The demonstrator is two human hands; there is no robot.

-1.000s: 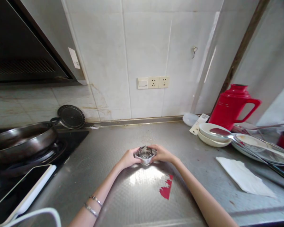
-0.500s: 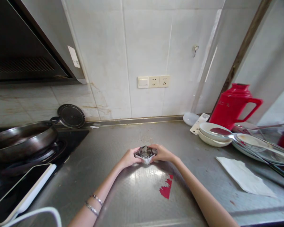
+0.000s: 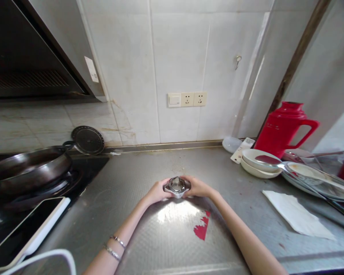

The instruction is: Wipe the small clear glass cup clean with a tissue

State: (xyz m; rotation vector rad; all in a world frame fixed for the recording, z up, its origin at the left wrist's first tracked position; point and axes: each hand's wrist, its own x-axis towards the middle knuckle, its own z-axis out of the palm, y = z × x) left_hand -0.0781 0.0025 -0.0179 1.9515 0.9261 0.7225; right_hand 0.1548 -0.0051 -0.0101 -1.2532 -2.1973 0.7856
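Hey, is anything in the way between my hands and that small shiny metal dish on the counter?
Nothing visible does. The left hand and the right hand clasp the small shiny metal dish from either side, on the steel counter. The red scrap lies apart from them, nearer the person.

I count 2 hands of mine, left hand (image 3: 156,192) and right hand (image 3: 197,187), both closed around 1 small shiny dish (image 3: 177,186). 2 bracelets (image 3: 116,241) on my left wrist. 1 dark pan (image 3: 28,168), 1 tablet (image 3: 23,229), 1 red jug (image 3: 283,126), 2 stacked white bowls (image 3: 258,164), 1 paper napkin (image 3: 296,215), 1 red scrap (image 3: 202,229), 2 sockets (image 3: 193,99), 1 switch (image 3: 174,100).
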